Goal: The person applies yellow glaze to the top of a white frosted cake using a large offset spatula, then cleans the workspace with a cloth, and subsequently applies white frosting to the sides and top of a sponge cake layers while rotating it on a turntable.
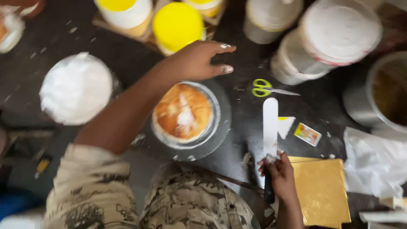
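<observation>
A round golden-brown cake (183, 111) with a smear of white cream sits on a silver board on a turntable (220, 135). My left hand (198, 61) hovers just beyond the cake, fingers spread, holding nothing. My right hand (279, 174) grips the dark handle of a long white-coated palette knife (270, 125), blade pointing away from me, to the right of the cake. A bowl of white cream (77, 88) stands to the left of the cake.
Yellow-handled scissors (265, 88) lie beyond the knife tip. A gold square board (321, 191) lies at the lower right, with a small scraper (286, 126) and card (308, 134) nearby. Yellow-lidded tubs (178, 23), white buckets (335, 38) and a metal pot (383, 93) line the far side.
</observation>
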